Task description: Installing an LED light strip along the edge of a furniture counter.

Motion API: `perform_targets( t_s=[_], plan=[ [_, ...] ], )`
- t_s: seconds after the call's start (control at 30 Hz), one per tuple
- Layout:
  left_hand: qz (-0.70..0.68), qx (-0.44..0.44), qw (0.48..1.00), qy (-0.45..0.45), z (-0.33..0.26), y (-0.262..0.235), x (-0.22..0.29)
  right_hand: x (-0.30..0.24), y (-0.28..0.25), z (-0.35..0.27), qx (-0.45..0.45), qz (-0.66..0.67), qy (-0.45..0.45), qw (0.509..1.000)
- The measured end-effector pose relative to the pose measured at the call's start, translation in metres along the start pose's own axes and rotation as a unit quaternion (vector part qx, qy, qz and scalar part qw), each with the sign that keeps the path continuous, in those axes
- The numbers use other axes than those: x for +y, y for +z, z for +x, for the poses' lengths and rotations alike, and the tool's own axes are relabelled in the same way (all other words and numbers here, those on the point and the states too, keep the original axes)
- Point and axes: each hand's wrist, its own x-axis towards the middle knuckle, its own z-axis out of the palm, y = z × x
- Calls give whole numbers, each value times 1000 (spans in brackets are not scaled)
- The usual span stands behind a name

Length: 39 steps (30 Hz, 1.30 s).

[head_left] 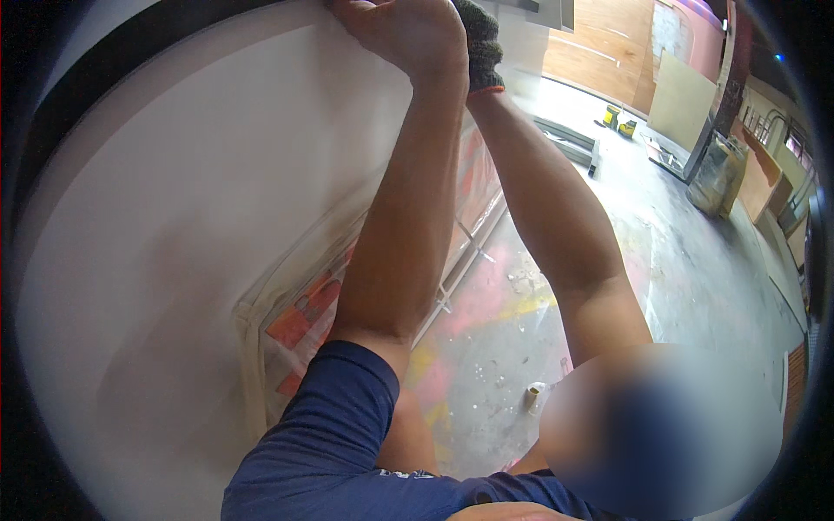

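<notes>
Both my arms reach up to the top edge of the view, in front of a large smooth white panel [174, 191]. My left hand [413, 35] is bare and close to the panel; its fingertips are cut off by the frame edge, so its grip is hidden. Right beside it, partly behind it, is my right hand [484, 50] in a dark knitted glove with an orange cuff. Its fingers run out of the picture, and I cannot make out anything held. Below my hands, tan masking tape [252, 365] borders a strip of clear plastic film [300, 326] with red patches on the panel.
The grey floor [486, 347] carries pink and yellow paint stains and a small tube-shaped piece [533, 394]. Farther off lie grey metal profiles [569, 143] and yellow-black tools [612, 115]. A plastic-wrapped bundle [719, 174] and leaning boards [682, 100] stand right. A blurred patch covers the lower right.
</notes>
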Motion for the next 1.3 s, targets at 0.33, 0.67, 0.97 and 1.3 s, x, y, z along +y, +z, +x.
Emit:
perform_targets(
  t_s=[0.33,0.67,0.97,1.3],
  plan=[
    [-104,-14,992,-66,-7,3,-3,0,-7,1,-23,31,25,999],
    [-283,-73,948,-127,-1,-15,-32,62,25,-19,128,-23,-200,971],
    [-230,-102,965,-75,-7,-14,-17,159,-25,-133,62,-133,-256,955],
    [-196,-83,976,-43,-10,-5,-28,115,-104,-189,-80,117,56,988]
  ],
)
